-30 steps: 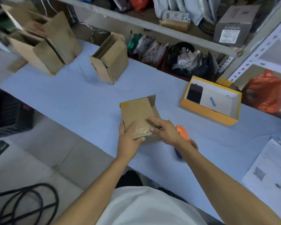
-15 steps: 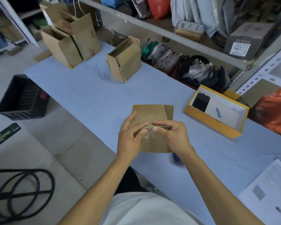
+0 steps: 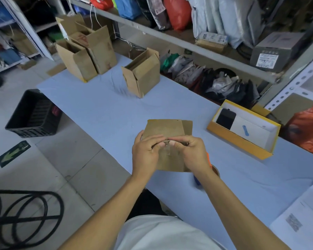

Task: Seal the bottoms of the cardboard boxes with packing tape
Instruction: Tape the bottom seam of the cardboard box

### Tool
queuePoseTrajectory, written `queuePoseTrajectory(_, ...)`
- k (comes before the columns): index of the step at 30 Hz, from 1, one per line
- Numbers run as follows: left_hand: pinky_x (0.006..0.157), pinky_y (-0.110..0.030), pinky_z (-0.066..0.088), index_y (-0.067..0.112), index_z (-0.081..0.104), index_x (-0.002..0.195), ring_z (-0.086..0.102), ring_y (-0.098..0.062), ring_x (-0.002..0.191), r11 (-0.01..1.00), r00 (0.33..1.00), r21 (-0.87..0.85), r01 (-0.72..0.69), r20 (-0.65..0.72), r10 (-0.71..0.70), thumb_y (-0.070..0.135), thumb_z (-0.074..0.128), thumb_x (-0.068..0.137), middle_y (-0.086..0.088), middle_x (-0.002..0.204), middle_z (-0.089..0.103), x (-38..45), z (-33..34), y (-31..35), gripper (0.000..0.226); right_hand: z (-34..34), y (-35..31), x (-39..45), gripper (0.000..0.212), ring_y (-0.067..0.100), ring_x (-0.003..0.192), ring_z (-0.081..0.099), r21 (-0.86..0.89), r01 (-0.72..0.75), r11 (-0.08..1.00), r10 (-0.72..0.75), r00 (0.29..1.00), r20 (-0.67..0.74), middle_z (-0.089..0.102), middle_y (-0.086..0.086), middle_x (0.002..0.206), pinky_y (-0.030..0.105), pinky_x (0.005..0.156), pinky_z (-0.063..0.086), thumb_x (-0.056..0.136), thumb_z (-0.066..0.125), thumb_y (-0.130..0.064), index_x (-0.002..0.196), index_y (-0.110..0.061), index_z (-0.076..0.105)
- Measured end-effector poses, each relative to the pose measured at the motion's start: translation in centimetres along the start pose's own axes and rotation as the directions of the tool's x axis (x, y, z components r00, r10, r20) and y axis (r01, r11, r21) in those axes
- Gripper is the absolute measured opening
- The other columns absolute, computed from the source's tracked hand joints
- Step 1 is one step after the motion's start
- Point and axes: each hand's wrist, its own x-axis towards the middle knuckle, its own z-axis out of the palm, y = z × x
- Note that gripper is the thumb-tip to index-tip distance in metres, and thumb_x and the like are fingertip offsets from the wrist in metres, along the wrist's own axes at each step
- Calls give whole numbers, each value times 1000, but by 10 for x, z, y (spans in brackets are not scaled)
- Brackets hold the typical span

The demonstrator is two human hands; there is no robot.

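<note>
A small brown cardboard box stands on the light blue table, its flat bottom facing me with clear tape over the middle seam. My left hand grips its left side, thumb pressed on the taped seam. My right hand holds its right side, fingers curled onto the same seam. Behind my right wrist lies a tape dispenser, orange with a blue handle, mostly hidden.
An open box stands at mid table, and a cluster of open boxes at the far left end. A yellow tray box sits right, papers at the near right. A black crate is on the floor.
The box has been tipped up and pulled closer between both hands. Both thumbs now press along the taped seam. The view has shifted down and left.
</note>
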Motion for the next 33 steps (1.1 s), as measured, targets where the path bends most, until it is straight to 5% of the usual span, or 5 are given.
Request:
queuePoseTrajectory(13, 116, -28, 23, 28, 78, 98, 60, 8, 96, 999, 996, 41, 6, 90, -9, 12, 65, 89, 20, 96, 73, 9, 0, 11, 23, -10, -1, 10, 15, 7, 86, 72, -56, -122, 991, 124, 992, 25, 77, -7, 88, 16, 75, 52, 83, 76, -6, 92, -18, 78)
queuePoseTrajectory(20, 80, -14, 47, 31, 79, 90, 64, 1, 89, 996, 990, -3, 92, 111, -91, 6, 67, 84, 22, 84, 70, 5, 1, 7, 28, -7, 0, 10, 11, -1, 86, 68, -246, -178, 953, 182, 983, -6, 75, -15, 81, 19, 76, 46, 83, 77, -19, 93, -25, 78)
queuePoseTrajectory(23, 77, -11, 48, 35, 77, 88, 64, 8, 84, 968, 967, -52, 245, 79, -241, 14, 68, 87, 25, 86, 72, 9, 2, 3, 23, -13, 4, 15, 49, 8, 115, 49, -589, -122, 799, 88, 992, -86, 61, -19, 106, 28, 97, 39, 79, 76, -45, 125, -37, 60)
queuePoseTrajectory(29, 87, -34, 56, 35, 77, 78, 71, -9, 92, 783, 832, -348, 517, -11, -554, 13, 68, 89, 13, 88, 76, 17, 1, -9, 26, -27, 18, 1, 89, 22, 139, 26, -652, -237, 720, -92, 899, -429, 30, 1, 149, 48, 110, 34, 73, 63, -75, 145, -33, 32)
queuePoseTrajectory(33, 72, -46, 60, 28, 78, 78, 72, -23, 88, 578, 721, -529, 621, 96, -687, 14, 65, 93, 4, 88, 77, 18, 1, -11, 24, -26, 20, -8, 96, 21, 131, 47, -390, -346, 853, 233, 922, -309, 42, -4, 144, 44, 104, 45, 68, 65, -79, 146, -38, 27)
